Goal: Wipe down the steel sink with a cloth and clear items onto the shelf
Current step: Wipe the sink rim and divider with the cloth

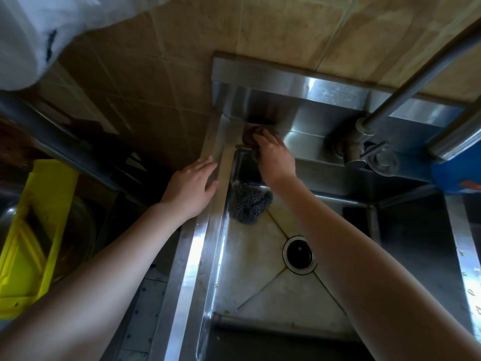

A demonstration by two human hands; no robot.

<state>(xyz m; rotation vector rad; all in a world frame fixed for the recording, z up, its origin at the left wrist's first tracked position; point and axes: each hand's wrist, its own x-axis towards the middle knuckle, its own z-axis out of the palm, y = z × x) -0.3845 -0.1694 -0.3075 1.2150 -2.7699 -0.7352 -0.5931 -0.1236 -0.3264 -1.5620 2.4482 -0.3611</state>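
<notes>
The steel sink (216, 204) fills the middle of the head view, its basin sloping to a round drain (299, 254). My right hand (276, 157) presses a dark brownish cloth (248, 134) onto the back left corner of the sink's ledge. My left hand (191, 186) lies flat on the sink's left rim, fingers apart, holding nothing. A grey steel-wool scrubber (250, 203) sits in the basin's back left corner, just below my right hand.
A steel tap (364, 142) with a long pipe stands at the back right. A blue object (455, 175) sits on the right rim. A yellow plastic bin (33, 225) and a bowl are at the left. Tiled wall lies behind.
</notes>
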